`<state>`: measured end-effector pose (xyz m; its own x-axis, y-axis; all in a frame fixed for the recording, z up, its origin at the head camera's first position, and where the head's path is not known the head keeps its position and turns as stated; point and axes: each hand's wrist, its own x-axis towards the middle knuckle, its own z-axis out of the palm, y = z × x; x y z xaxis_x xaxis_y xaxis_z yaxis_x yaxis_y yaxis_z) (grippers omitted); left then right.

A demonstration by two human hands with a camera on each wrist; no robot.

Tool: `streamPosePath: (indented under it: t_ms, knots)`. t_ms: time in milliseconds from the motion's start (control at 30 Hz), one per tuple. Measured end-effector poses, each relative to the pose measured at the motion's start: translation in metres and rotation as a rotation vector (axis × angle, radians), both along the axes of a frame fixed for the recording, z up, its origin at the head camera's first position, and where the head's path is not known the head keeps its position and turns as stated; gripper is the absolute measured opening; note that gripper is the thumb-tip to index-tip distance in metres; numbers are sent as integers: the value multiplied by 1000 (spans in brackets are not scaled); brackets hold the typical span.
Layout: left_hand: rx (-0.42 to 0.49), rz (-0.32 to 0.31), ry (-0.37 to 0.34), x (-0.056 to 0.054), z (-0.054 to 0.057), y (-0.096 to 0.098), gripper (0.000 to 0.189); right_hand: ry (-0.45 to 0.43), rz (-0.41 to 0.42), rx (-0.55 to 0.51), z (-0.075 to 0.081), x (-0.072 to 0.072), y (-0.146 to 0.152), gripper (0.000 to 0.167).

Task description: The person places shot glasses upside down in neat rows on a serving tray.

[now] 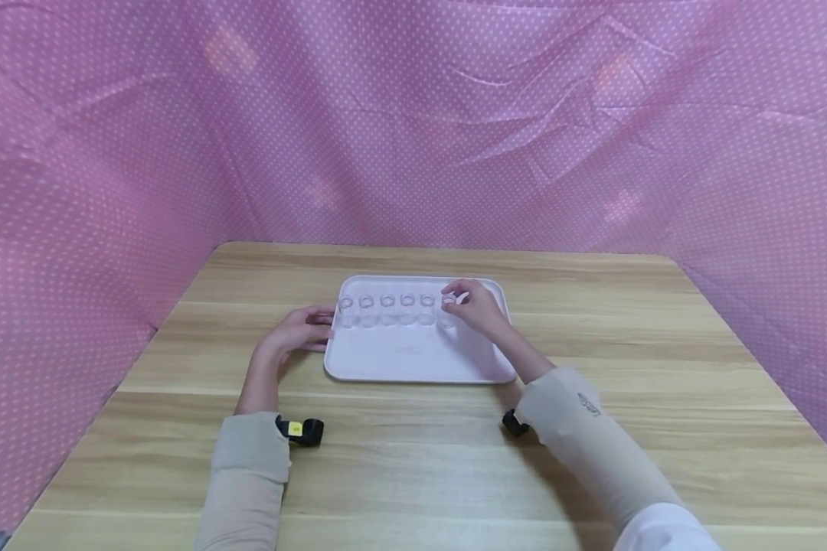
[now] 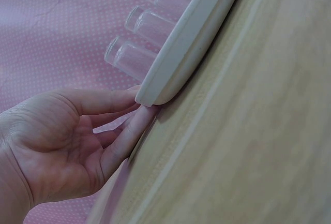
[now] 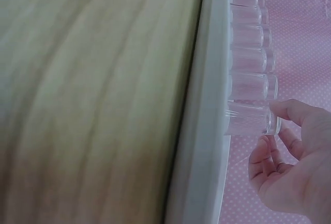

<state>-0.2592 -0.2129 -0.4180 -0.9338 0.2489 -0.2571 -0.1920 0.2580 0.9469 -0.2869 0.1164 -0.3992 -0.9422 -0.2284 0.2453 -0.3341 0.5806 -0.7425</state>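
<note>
On a white tray (image 1: 400, 360) stands a row of several small clear glass bottles with ringed necks. My right hand (image 1: 478, 308) is at the right end of this row. Its thumb and fingers pinch the neck of the end bottle (image 3: 248, 119), which is upright with its base at the tray. At the tray's left edge, my left hand (image 1: 299, 330) grips the rim, fingers above and below it in the left wrist view. The nearest bottle (image 2: 132, 58) to that hand stands just inside the rim, untouched.
The tray lies on a wood-grain table (image 1: 400, 451). Pink dotted cloth (image 1: 413, 138) hangs behind and on both sides of the table. Black wrist straps with cameras (image 1: 310, 432) sit at both sleeve cuffs, above the tabletop.
</note>
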Motion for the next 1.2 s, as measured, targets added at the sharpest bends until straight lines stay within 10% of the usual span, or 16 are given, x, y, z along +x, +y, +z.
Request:
streamPosePath:
  t_ms: [533, 867, 1200]
  knots:
    - [-9, 14, -20, -2, 1, 3, 57, -46, -14, 40, -1, -2, 1, 25]
    - [-23, 3, -30, -2, 3, 8, 57, -69, -7, 47, 2, 6, 13, 61]
    - [-21, 62, 19, 6, 20, 3, 54, -124, -91, -2, 9, 8, 46, 63]
